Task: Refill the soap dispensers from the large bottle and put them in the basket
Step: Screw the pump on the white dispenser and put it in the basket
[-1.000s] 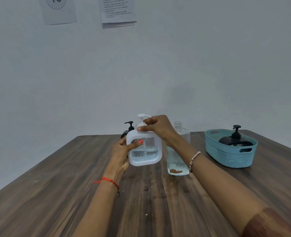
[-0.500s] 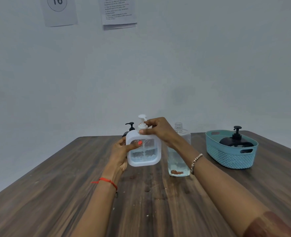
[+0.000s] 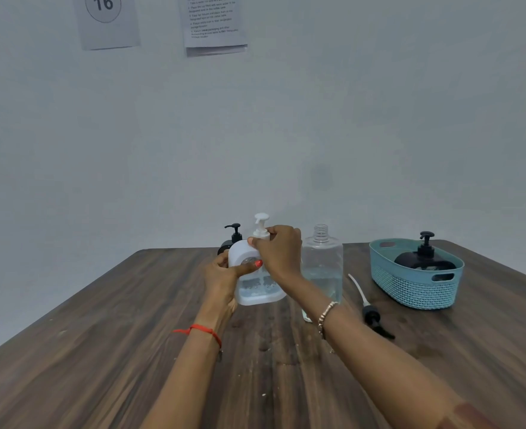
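Since a second ago your right hand [image 3: 278, 253] has rolled over the pump collar.
Left hand [image 3: 224, 278] grips the white dispenser [image 3: 255, 286] above the table [image 3: 101, 351]; twist until snug, keeping it upright.

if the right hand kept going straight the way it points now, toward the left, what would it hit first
The right hand already pinches the white dispenser at its pump collar, so that comes first. Beyond it, likely the black dispenser behind, though depth is unclear.

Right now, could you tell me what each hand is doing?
Left hand: closed around the white dispenser, holding its body.
Right hand: closed on the dispenser's pump collar.
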